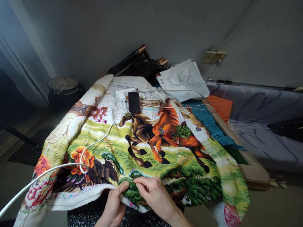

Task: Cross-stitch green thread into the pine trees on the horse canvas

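Note:
A large cross-stitch cloth (155, 152), with running horses and flowers stitched on it, is spread out before me, its two sides rolled up. My left hand (115, 204) grips its near edge, thumb on top and fingers underneath. Close by on the right, my right hand (155, 193) pinches thumb and forefinger together just above a dark green stitched patch (129, 188). Whatever sits in that pinch is too small to make out. A bundle of green thread (183, 132) lies on the orange horse.
On the cloth's far part rest a phone (134, 102) and a white power strip (126, 93). One white cable (100, 138) loops across the left side. Behind are a white printed bag (183, 79), a teal cloth (206, 122) and a wall socket (213, 55).

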`<state>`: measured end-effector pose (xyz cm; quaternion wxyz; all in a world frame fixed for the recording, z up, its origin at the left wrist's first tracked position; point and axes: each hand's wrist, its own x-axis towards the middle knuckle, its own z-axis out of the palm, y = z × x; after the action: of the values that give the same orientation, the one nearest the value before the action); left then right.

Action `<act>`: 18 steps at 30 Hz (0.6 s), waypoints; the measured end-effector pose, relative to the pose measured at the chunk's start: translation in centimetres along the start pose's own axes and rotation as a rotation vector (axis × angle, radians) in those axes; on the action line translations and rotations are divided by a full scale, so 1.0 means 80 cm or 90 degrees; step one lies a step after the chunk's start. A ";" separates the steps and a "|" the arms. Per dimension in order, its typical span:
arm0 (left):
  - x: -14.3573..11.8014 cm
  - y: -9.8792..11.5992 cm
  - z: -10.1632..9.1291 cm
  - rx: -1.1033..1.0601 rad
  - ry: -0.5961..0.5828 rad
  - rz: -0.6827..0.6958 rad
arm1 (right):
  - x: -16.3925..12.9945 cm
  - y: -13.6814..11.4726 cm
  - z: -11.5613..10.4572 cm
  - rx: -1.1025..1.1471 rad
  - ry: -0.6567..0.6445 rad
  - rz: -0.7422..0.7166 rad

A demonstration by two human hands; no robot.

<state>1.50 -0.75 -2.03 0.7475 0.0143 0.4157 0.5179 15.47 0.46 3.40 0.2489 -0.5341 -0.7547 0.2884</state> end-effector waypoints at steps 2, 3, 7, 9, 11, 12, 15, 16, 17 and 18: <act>0.000 0.000 0.000 -0.013 0.008 0.004 | 0.000 -0.001 0.003 -0.028 0.012 -0.006; 0.000 0.000 0.000 -0.021 0.011 0.006 | -0.001 -0.002 0.006 -0.052 0.018 -0.006; -0.001 -0.001 0.000 -0.026 0.002 0.015 | -0.001 -0.007 0.023 -0.196 0.042 0.012; -0.003 -0.002 0.001 -0.018 -0.004 0.027 | 0.003 -0.010 0.033 -0.245 0.057 0.021; -0.004 -0.002 0.002 -0.006 0.002 0.038 | 0.009 -0.013 0.039 -0.254 0.065 0.018; -0.005 -0.002 0.002 0.003 0.008 0.039 | 0.011 -0.013 0.040 -0.246 0.073 0.010; -0.005 -0.001 0.003 0.019 0.015 0.039 | 0.001 -0.009 0.043 -0.171 0.155 -0.040; -0.005 -0.001 0.003 0.021 0.016 0.039 | -0.010 -0.005 0.045 -0.128 0.188 -0.067; -0.005 0.000 0.004 0.020 0.015 0.036 | -0.024 0.001 0.050 -0.082 0.210 -0.104; -0.005 0.001 0.005 0.017 0.013 0.029 | -0.040 0.007 0.056 -0.036 0.218 -0.145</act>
<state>1.67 -0.90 -1.50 0.7311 0.0287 0.4298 0.5291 13.76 -3.22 -0.41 0.3892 -0.4936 -0.7646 0.1422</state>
